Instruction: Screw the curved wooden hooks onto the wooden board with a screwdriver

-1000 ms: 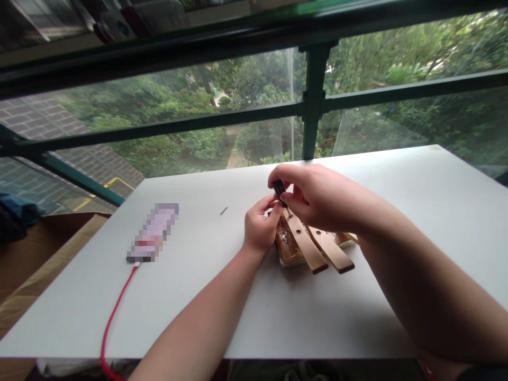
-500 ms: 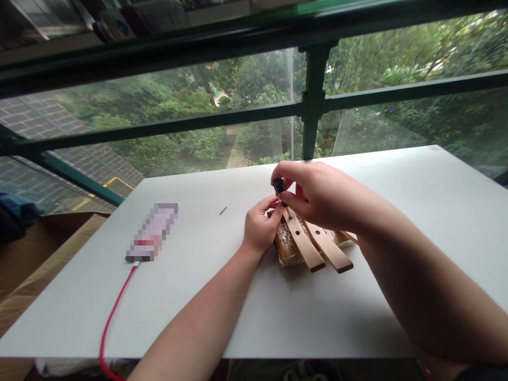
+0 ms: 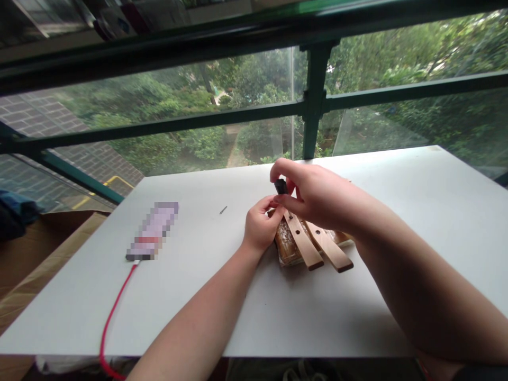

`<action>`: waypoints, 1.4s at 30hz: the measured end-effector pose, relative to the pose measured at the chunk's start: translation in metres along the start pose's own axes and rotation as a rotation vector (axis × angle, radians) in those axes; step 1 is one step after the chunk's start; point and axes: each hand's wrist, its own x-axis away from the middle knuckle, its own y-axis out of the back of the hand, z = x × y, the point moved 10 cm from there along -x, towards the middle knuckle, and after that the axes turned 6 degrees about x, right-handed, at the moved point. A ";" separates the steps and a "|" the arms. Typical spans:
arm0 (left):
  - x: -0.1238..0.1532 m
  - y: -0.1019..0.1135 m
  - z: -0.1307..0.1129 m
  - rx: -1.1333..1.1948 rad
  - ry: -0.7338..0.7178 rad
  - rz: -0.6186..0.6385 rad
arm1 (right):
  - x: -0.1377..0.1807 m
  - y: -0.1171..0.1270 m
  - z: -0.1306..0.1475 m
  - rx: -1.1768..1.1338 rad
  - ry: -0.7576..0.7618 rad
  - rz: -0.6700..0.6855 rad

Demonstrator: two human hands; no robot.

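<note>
My right hand [image 3: 307,188] grips a black-handled screwdriver [image 3: 281,186] between thumb and fingers. The screwdriver's metal shaft points down at the far end of a pale wooden slat [image 3: 305,244], which has a dark hole near its middle. A second similar slat [image 3: 331,248] lies to the right of it. Both slats rest on a brown block in clear plastic wrap [image 3: 286,250]. Beside the first slat's far end, my left hand [image 3: 262,225] is closed with thumb and fingers pinched together; what they pinch is mostly hidden.
A small screw [image 3: 223,210] lies on the white table [image 3: 198,296]. To the left is a blurred-out phone [image 3: 154,230] with a red cable [image 3: 115,312] running off the near edge. A cardboard box [image 3: 59,248] stands left of the table; a green-framed railing [image 3: 313,100] runs behind it.
My right hand's fingers have shifted slightly around the screwdriver handle, and the wrist has turned a little. My left hand and the slats stay almost in place.
</note>
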 end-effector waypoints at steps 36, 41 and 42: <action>-0.002 -0.005 0.001 0.105 0.016 0.060 | 0.000 0.003 -0.002 0.095 0.008 0.031; 0.000 -0.006 -0.003 0.094 -0.018 0.074 | 0.002 0.001 0.001 0.146 0.019 0.053; 0.000 -0.007 -0.002 0.083 -0.010 0.080 | 0.003 0.000 0.001 0.147 0.020 0.061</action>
